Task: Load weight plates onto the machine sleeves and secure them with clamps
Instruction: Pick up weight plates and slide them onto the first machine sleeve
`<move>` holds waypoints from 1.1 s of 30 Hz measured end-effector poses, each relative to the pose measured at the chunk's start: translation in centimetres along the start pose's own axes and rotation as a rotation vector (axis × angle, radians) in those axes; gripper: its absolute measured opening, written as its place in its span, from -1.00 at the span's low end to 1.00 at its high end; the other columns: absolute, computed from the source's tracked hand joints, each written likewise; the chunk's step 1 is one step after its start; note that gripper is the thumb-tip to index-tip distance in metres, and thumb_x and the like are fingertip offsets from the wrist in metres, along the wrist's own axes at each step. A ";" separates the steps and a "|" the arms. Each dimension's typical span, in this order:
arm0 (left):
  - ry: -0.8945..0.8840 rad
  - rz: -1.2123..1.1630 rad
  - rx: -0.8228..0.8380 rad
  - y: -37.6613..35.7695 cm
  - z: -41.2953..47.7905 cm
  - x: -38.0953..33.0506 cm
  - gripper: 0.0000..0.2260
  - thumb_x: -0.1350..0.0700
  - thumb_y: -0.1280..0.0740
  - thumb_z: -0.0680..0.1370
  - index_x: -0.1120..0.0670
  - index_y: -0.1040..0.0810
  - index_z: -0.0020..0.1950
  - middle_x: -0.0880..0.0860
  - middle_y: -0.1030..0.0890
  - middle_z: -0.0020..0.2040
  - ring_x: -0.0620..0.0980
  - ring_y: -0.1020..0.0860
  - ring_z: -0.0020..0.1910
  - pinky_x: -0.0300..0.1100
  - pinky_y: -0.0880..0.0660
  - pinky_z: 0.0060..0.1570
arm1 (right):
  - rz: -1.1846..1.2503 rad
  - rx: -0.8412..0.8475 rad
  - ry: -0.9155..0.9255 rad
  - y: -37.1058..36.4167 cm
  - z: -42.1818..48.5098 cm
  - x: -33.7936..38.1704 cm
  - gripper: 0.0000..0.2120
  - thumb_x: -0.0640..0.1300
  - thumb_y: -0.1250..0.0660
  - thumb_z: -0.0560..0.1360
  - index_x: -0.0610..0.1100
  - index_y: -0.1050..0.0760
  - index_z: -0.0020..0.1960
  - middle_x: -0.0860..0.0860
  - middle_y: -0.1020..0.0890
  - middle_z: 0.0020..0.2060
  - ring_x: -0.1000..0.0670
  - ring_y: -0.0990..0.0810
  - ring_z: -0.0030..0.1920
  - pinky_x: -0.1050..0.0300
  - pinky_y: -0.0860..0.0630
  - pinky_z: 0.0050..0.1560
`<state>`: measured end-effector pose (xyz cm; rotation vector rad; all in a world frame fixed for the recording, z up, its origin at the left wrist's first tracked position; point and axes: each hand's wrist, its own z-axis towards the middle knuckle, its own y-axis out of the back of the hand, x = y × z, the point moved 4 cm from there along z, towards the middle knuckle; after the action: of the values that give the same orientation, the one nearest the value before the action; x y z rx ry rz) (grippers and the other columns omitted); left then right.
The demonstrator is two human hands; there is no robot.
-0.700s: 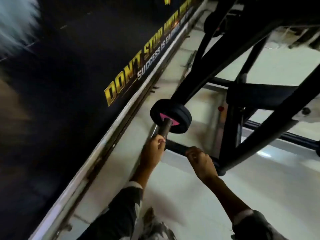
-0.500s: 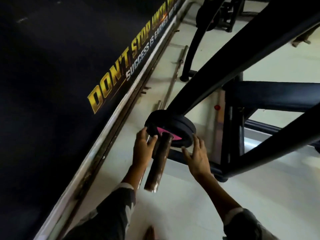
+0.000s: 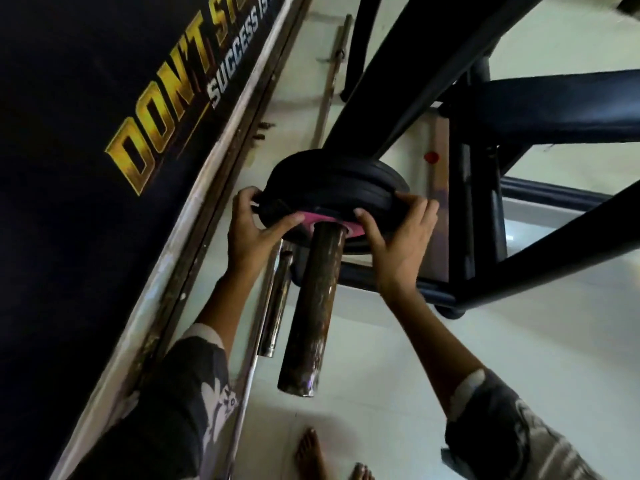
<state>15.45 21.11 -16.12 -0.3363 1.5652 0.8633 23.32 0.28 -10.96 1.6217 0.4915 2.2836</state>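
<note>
A black rubber weight plate (image 3: 332, 188) with a pink centre label sits far up a rusty steel sleeve (image 3: 311, 306) that juts toward me from the black machine arm (image 3: 408, 74). My left hand (image 3: 256, 233) grips the plate's left rim, thumb under the face. My right hand (image 3: 398, 237) holds its right rim in the same way. The plate looks like two stacked discs; the seam between them shows on the edge. No clamp is in view.
A dark wall banner (image 3: 104, 133) with gold lettering runs along the left, edged by a metal rail (image 3: 194, 237). A shorter chrome bar (image 3: 277, 299) lies beside the sleeve. Black frame tubes (image 3: 519, 271) and a padded seat (image 3: 561, 105) stand to the right. Bare toes (image 3: 311, 452) rest on pale floor.
Both hands have gone from beside the sleeve to the plate's rim and closed on it. The camera has drawn closer, so plate and sleeve look larger.
</note>
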 end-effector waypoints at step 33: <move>-0.373 -0.049 -0.163 7.9 -20.7 -0.2 -0.64 -0.33 -0.44 0.28 -0.12 -0.40 -0.40 -0.24 -0.39 -0.48 -0.28 -0.30 -0.45 -0.40 -0.24 -0.45 | 0.435 0.276 -0.044 5.6 -21.6 -3.2 -0.76 0.12 -0.37 0.34 0.07 -0.35 -0.14 0.03 -0.53 -0.22 0.00 -0.53 -0.18 0.06 -0.51 -0.20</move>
<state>-4.76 12.17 -14.03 -0.3079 1.1415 0.9569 3.65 -8.34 -17.78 2.0816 0.5007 2.5673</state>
